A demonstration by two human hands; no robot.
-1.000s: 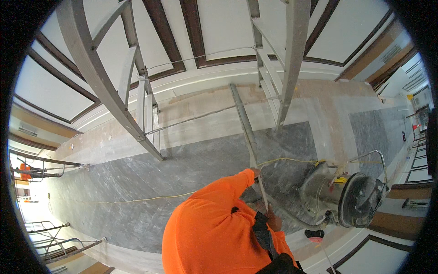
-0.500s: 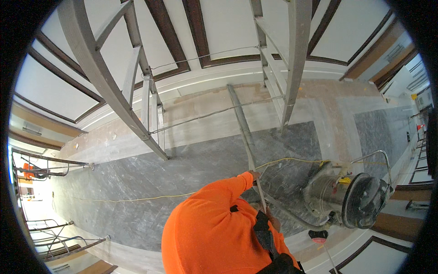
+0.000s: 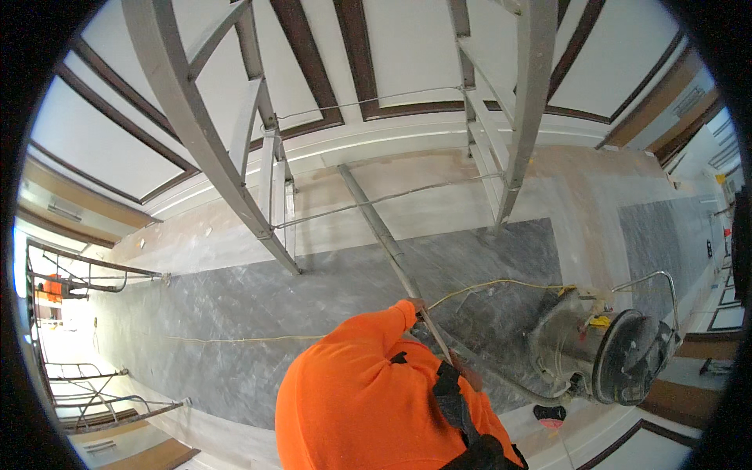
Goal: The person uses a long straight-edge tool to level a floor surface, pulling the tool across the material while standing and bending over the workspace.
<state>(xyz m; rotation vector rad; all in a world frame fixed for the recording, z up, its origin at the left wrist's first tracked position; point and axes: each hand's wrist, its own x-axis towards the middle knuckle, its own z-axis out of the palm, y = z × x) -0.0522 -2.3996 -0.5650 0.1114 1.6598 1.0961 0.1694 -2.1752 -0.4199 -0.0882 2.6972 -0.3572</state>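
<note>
A long grey vacuum wand (image 3: pixel 381 233) slants from my hands toward the foot of the far wall, passing between the legs of a scaffold. My left hand (image 3: pixel 418 305), in an orange sleeve, is closed round the wand's shaft. Lower and to the right, my right hand (image 3: pixel 468 374) grips the wand near its rear end; my sleeve and a dark strap hide part of it. A grey hose (image 3: pixel 513 384) runs along the floor to a dusty metal drum vacuum (image 3: pixel 576 345) with a black top on my right. The wand's tip lies low over the pale floor strip.
The metal scaffold frame (image 3: pixel 223 168) straddles the space ahead, with thin cross wires. A yellow cord (image 3: pixel 501 283) trails across the dusty grey floor (image 3: pixel 235 305). A black and pink brush-like head (image 3: pixel 550 415) lies near the vacuum. More scaffold frames (image 3: pixel 102 270) stand at left.
The wand's far end has swung left along the wall base, between the scaffold legs. My left hand has shifted slightly left with it. The view has shifted a little.
</note>
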